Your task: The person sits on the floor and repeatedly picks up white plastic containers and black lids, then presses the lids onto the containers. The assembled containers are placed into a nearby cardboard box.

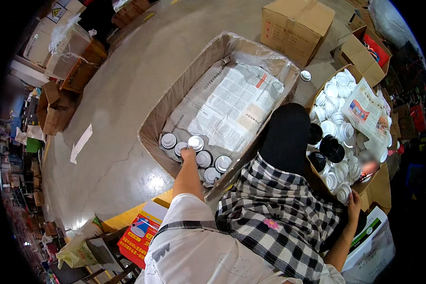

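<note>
My left hand (188, 154) reaches into a large open carton (152, 144) lined with clear plastic. Its fingers are closed at the edge of a white stepped round cap (195, 142). Several more such caps with dark undersides, among them a white cap (168, 140) and another cap (223, 164), sit upright at the carton's near end. Newspaper (232, 104) covers the rest of its bottom. At my right side, my right hand (354, 204) grips a white stepped cap (343, 192) at the near edge of a second carton heaped with loose white caps (338, 94).
A few black caps (332, 149) and a newspaper sheet (367, 111) lie on the heap. One loose white cap (306, 75) rests on the floor beside a closed cardboard box (296, 28). A red box (141, 234) stands at my left. My knee is between the two cartons.
</note>
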A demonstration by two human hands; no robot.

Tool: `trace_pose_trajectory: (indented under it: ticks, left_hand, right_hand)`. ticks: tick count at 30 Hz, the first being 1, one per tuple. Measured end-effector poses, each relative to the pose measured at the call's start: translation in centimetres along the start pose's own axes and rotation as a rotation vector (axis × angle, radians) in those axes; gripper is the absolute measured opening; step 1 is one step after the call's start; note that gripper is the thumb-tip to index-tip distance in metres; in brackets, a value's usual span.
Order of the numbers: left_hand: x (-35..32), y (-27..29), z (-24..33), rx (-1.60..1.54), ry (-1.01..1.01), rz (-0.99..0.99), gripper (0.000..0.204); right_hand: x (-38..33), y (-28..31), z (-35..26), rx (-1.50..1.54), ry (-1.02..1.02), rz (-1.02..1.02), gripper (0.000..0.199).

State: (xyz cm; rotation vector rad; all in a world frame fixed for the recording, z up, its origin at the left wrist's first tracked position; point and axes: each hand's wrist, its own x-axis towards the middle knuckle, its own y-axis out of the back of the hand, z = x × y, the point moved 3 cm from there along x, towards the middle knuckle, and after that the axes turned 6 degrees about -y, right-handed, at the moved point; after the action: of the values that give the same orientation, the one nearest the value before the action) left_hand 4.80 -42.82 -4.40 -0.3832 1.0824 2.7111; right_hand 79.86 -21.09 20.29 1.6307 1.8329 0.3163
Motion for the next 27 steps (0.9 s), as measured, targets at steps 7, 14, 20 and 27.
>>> trace_pose_trajectory:
  ticks: [7, 14, 20, 27]
  left_hand:
    - [-1.7, 1.3, 2.2, 0.341, -0.448, 0.004, 0.021]
    - [-5.9, 0.5, 1.9, 0.239, -0.554, -0.109, 0.047]
    - [-7.7, -1.3, 4.0, 0.441, -0.264, 0.072, 0.052]
    - [-19.0, -2.5, 27.5, -0.280, -0.966, 0.004, 0.050]
  right_hand:
    - [-1.8, -0.1, -4.7, -0.009, 0.022, 0.064, 0.032]
    - [-3.4, -1.9, -8.9, 0.021, 0.024, 0.101, 0.029]
    - [-5.6, -1.8, -9.1, 0.277, -0.073, -0.040, 0.031]
    - [-8.8, -7.4, -11.2, 0.388, -0.133, -0.584, 0.029]
